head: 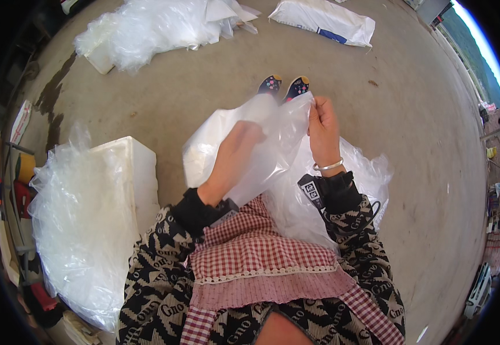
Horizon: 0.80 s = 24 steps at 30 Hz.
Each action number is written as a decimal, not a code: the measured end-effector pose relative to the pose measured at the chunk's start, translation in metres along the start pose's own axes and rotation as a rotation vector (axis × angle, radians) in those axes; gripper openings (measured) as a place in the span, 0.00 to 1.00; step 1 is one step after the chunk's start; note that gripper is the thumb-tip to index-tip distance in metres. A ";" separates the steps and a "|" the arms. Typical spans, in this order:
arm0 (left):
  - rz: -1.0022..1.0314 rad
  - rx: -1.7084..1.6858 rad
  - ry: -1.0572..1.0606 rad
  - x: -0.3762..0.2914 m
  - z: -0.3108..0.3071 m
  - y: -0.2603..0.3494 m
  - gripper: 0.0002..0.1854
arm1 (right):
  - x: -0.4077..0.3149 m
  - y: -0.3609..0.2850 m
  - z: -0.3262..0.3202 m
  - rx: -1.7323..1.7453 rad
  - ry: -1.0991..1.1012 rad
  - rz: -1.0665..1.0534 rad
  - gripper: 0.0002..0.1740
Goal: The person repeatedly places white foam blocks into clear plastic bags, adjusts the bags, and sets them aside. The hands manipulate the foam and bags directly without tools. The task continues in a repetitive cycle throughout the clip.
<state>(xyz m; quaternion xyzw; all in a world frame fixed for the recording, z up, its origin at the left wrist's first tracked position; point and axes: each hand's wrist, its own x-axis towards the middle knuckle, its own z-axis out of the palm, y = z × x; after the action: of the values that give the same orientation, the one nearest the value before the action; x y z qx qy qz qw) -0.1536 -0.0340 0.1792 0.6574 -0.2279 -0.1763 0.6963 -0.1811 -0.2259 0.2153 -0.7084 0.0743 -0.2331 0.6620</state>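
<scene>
Over my lap is a clear plastic bag [276,151], its film stretched upward. My right hand [324,125], with a silver bangle at the wrist, pinches the film's upper right edge between thumb and fingers. My left hand [237,153] is on the film's left part, blurred by motion. Its fingertips are hidden, so I cannot tell whether they grip. Against my left side of the film is a white block-like piece [200,151], partly covered. More crumpled clear plastic [362,168] lies beneath and beyond my right wrist. A red-checked apron [263,254] covers my lap.
To the left stands a white foam box [144,172] with clear plastic bags [77,224] heaped on it. Farther ahead are a plastic heap [159,30] and a white sack [323,21] on the concrete floor. Shelving [17,194] lines the far left.
</scene>
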 end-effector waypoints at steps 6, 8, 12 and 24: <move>0.101 0.298 -0.036 -0.002 0.025 0.015 0.20 | -0.003 -0.008 0.009 0.016 -0.094 0.006 0.07; 0.236 0.213 0.123 0.014 0.021 0.028 0.20 | -0.004 -0.012 0.012 -0.008 -0.138 -0.023 0.06; 0.334 0.143 0.113 0.033 -0.002 0.047 0.12 | -0.005 -0.016 0.018 -0.077 -0.118 -0.049 0.07; -0.222 -0.534 0.053 0.031 -0.043 0.036 0.20 | -0.013 -0.010 0.019 -0.370 -0.186 -0.151 0.10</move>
<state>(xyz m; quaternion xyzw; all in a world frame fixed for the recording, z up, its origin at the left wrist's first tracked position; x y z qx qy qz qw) -0.1056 -0.0121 0.2160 0.4759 -0.0817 -0.2881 0.8269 -0.1863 -0.2019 0.2212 -0.8400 0.0013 -0.1979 0.5053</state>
